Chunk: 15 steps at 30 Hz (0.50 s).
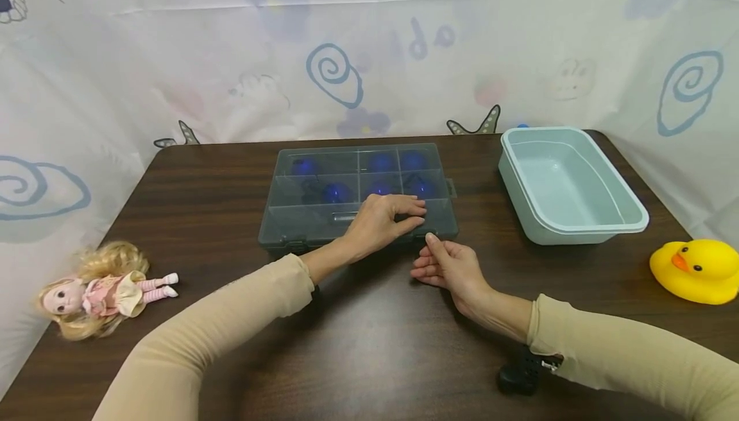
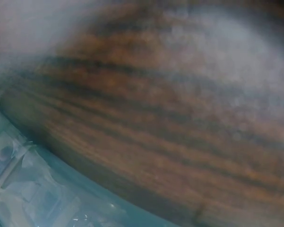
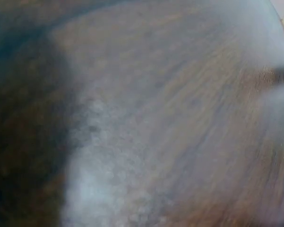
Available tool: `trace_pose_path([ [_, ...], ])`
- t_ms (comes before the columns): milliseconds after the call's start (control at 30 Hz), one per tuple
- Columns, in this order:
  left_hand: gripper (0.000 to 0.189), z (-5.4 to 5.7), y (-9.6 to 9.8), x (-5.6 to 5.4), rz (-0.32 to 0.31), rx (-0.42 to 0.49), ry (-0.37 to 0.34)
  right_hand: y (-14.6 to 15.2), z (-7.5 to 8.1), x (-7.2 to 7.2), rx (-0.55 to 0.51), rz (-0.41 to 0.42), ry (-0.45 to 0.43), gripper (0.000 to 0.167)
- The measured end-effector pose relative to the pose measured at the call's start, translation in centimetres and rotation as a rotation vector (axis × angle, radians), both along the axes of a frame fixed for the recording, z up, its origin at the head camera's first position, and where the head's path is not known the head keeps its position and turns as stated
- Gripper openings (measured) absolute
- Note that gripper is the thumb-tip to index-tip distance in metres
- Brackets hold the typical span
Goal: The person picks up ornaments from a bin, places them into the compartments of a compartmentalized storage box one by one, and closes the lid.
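Observation:
A shut, see-through grey compartment box lies on the table, with several dark blue round things showing through its lid. My left hand is over the front right part of the lid, fingers pointing right and loosely bent, holding nothing. At the box's front right edge is my right hand, its thumb tip by the front latch and its fingers loosely bent below. Whether the thumb touches the latch I cannot tell. The left wrist view shows a blurred corner of the box; the right wrist view is mostly blur.
To the right of the box stands a pale green plastic basin. A yellow rubber duck sits at the table's right edge. On the left lies a blond doll in a pink dress. A printed white curtain hangs behind the table.

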<state>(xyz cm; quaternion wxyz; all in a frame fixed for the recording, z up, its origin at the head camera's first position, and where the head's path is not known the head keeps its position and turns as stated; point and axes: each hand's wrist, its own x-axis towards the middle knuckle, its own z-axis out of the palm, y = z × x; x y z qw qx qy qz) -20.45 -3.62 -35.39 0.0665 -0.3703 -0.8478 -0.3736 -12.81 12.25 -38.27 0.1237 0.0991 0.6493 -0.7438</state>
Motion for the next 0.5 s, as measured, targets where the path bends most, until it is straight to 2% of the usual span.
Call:
trace_pose_path([
  [133, 0.020, 0.0, -0.3, -0.1, -0.006, -0.012, -0.027, -0.1, -0.2, 0.0, -0.002, 0.004, -0.007, 0.041],
  [267, 0.025, 0.6, -1.6, -0.1, -0.014, -0.024, -0.097, -0.3, -0.6, 0.3, -0.009, 0.028, -0.027, 0.041],
  [367, 0.030, 1.5, -4.1, 0.0, 0.020, -0.030, -0.100, -0.6, -0.7, 0.6, -0.033, 0.071, -0.028, 0.037],
  [500, 0.033, 2.4, -9.3, 0.2, 0.146, -0.019, -0.017, -1.4, -0.5, 0.7, -0.064, 0.141, 0.008, 0.031],
])
